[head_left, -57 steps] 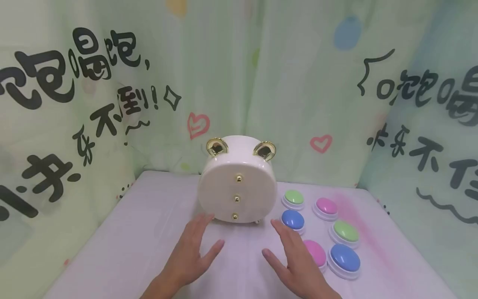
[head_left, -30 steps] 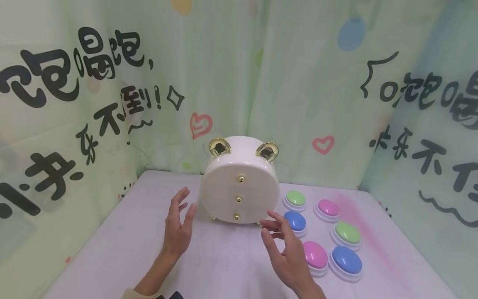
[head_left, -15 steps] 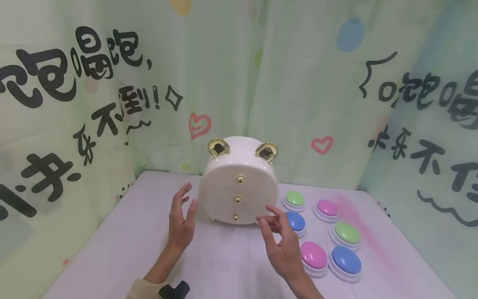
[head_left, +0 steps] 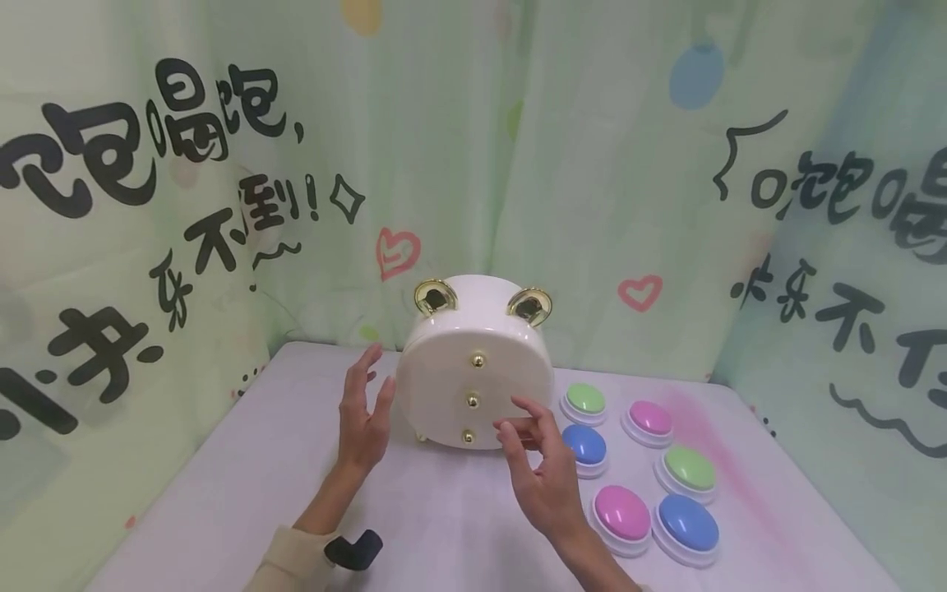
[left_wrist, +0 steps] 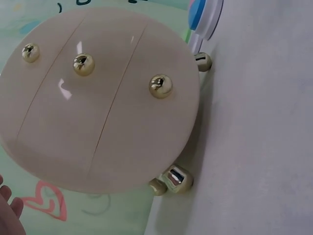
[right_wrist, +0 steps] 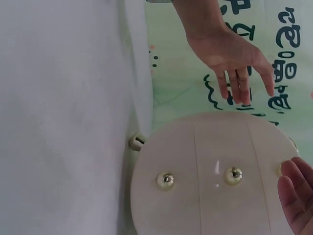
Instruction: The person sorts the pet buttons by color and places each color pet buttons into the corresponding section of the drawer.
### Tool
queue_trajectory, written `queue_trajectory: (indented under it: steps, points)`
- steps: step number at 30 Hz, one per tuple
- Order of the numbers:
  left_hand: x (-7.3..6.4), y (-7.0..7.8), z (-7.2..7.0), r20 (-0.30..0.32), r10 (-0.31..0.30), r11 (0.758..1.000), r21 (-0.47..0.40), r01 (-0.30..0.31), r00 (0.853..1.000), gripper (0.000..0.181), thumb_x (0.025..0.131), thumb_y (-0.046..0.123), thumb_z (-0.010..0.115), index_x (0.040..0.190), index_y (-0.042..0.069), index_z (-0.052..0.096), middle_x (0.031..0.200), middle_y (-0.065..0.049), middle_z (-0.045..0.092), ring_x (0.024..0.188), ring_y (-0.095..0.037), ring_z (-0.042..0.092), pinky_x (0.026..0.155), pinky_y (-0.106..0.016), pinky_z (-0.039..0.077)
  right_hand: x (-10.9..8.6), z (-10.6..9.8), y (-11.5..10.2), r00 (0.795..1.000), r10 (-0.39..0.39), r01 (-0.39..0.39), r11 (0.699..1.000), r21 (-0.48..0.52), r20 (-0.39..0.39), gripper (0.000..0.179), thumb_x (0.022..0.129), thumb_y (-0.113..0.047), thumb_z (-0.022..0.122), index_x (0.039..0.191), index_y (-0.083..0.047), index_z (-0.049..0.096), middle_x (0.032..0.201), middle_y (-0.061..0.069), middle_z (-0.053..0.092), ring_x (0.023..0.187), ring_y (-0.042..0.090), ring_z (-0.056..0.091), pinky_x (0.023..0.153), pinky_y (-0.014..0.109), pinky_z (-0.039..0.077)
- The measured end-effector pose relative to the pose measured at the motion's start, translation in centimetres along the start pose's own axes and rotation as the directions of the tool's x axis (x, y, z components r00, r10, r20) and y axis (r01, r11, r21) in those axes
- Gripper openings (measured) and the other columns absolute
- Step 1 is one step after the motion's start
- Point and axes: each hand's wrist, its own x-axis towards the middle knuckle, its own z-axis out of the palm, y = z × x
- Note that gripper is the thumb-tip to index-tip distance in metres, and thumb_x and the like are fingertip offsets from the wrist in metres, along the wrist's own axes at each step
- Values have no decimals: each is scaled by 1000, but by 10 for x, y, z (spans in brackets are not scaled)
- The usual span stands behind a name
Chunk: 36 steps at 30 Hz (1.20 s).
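Fingers (head_left: 357, 376) of left hand (head_left: 362, 432) and right hand (head_left: 546, 475) loosely parted, empty, near white box (head_left: 442, 374); wrist views show seams (right_wrist: 197, 166), head view both gold ears (head_left: 435, 297).

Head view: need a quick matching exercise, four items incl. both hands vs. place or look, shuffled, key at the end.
Things:
1. Round cabinet
2. Left hand
3. Right hand
4. Domed buttons

Place or look:
A. Overlapping the cabinet's lower right in the image
B. Green, blue and pink, on the table
C. White, with three gold knobs
D. Left of the cabinet, holding nothing

Pairs: 1-C, 2-D, 3-A, 4-B
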Motion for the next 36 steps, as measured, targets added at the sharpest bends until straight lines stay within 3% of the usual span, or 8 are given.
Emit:
queue_trajectory:
  steps: [6,11,15,19,25,36]
  points:
    - [10,0,0,134,-76,997,17,75,988,53,102,17,54,154,13,45,151,-17,48,139,-31,44,111,-48,39,7,8,-5,999,28,-29,1000,7,30,38,100,-14,64,136,-4,55,104,2,77,94,13,71,82,28,58]
    - [19,2,-1,246,-171,985,13,173,954,53,105,28,50,156,17,43,149,-17,48,136,-31,46,108,-54,40,12,15,-7,999,25,-26,999,20,45,41,99,-15,66,137,-4,55,105,8,76,94,14,70,79,27,58]
    - [25,3,-2,296,-241,970,32,243,924,49,108,34,44,154,19,46,147,-15,51,135,-32,48,106,-54,43,16,20,-6,999,2,-3,1000,18,53,43,98,-15,68,137,-4,54,104,3,76,92,13,70,77,26,58]
    - [31,3,-3,317,-264,964,52,261,911,47,110,37,37,150,18,52,148,-13,53,136,-32,48,111,-58,40,21,24,-5,999,-13,13,1000,4,46,46,96,-15,71,137,-4,54,104,0,75,92,14,69,75,27,59]
    - [38,4,-3,321,-250,965,6,262,913,49,112,36,31,145,12,58,151,-7,54,141,-29,44,118,-52,31,28,27,-1,998,-46,47,998,-35,33,50,93,-15,75,137,-3,54,102,2,76,88,16,71,72,30,60]
    - [45,4,-3,355,-297,940,-52,336,887,50,112,38,31,146,12,58,146,-13,56,131,-32,54,100,-57,51,50,27,9,994,-111,111,988,-110,5,52,87,-11,81,132,-2,56,97,9,76,82,19,73,67,35,61]
